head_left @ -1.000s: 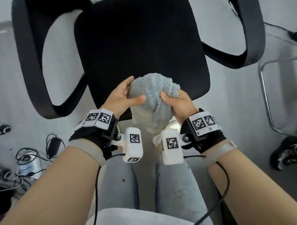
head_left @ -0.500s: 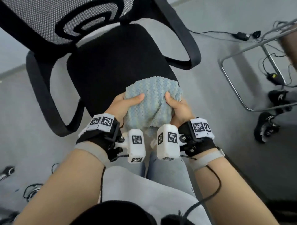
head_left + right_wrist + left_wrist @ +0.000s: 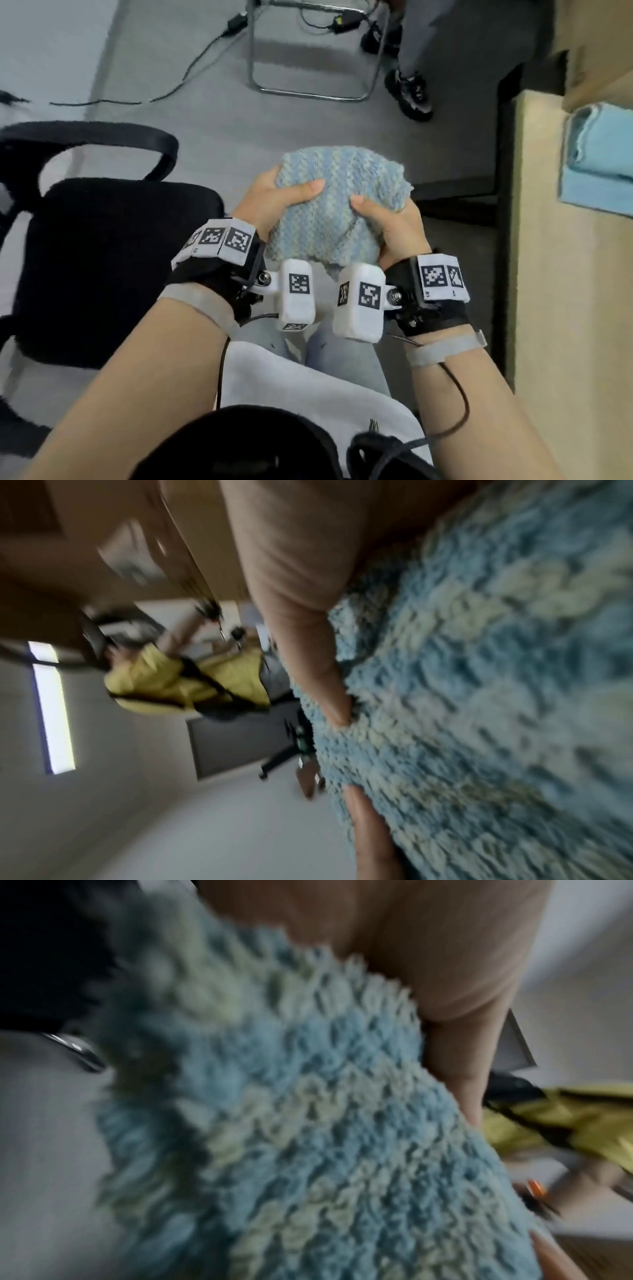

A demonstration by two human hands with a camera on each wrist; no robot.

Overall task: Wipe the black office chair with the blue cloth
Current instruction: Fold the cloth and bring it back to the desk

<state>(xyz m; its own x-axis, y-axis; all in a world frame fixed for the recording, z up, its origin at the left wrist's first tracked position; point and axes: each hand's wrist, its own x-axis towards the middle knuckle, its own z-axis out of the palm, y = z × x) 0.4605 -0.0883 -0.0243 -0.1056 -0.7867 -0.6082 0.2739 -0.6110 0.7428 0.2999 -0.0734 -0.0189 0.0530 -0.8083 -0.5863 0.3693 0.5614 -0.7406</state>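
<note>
Blue cloth (image 3: 337,209) gripped by left hand (image 3: 274,202) and right hand (image 3: 394,222), black office chair (image 3: 113,267) left, metal frame (image 3: 308,89) ahead

Your left hand (image 3: 274,202) and right hand (image 3: 394,222) both grip the blue cloth (image 3: 339,205) over open grey floor (image 3: 308,130), just off the right edge of the black office chair (image 3: 113,267) seat. Leftward, the seat lies bare; its armrest (image 3: 102,137) loops over the far edge. To your right a desk (image 3: 555,308) edge walls the way. Ahead stand a metal frame (image 3: 308,92), loose cables (image 3: 191,68) and another person's shoe (image 3: 409,90).
</note>
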